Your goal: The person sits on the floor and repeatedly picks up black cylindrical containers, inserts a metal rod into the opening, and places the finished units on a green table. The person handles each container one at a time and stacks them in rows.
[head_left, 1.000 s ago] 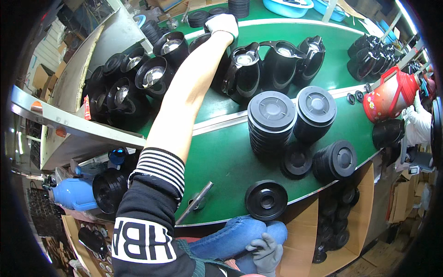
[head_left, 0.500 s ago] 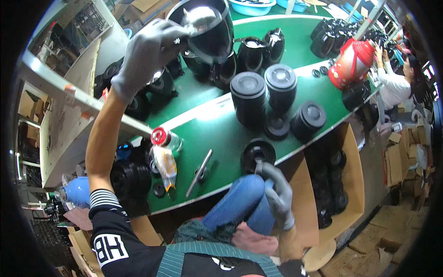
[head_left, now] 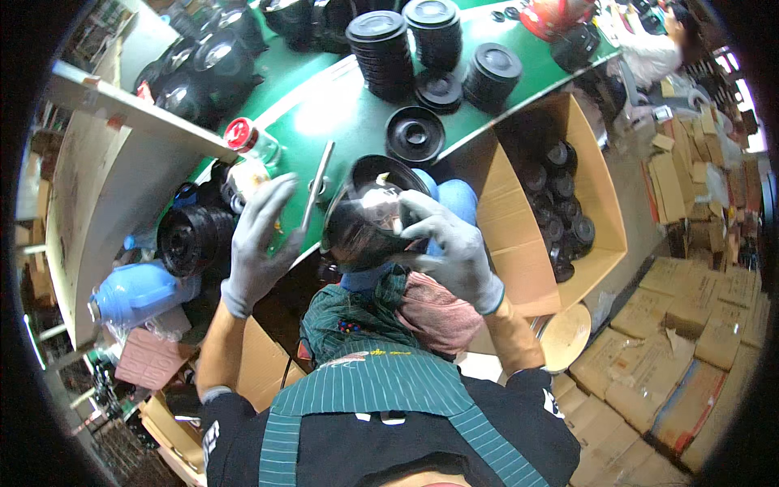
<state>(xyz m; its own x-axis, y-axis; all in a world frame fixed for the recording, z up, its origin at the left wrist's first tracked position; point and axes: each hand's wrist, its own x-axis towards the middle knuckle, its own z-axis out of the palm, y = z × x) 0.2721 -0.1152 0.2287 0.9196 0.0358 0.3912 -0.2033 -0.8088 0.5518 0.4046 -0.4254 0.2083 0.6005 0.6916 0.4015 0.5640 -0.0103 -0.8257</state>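
Observation:
Over my lap a glossy black hollow shell [head_left: 357, 231] is tilted, its round opening showing a small pale scrap at the rim. My right hand [head_left: 450, 256] grips its right edge, the fingers bent over the rim. My left hand [head_left: 264, 247] is open to the left of the shell, fingers spread, apart from it. Both hands wear grey gloves. Just beyond the shell, a black round lid-like part [head_left: 415, 135] lies on the green table. A metal rod [head_left: 319, 183] lies between my left hand and the shell.
Stacks of black discs [head_left: 379, 53] stand on the green table [head_left: 312, 109]. A red-lidded clear jar [head_left: 251, 140] is at the left. An open carton [head_left: 596, 219] of black parts stands at the right. A blue bottle-shaped object [head_left: 146, 292] lies at the left. A co-worker [head_left: 649, 45] sits far right.
The black shell has come from the upper left above the table down to my lap. My left hand has let go of it and lowered; my right hand now grips it. The view has tilted down.

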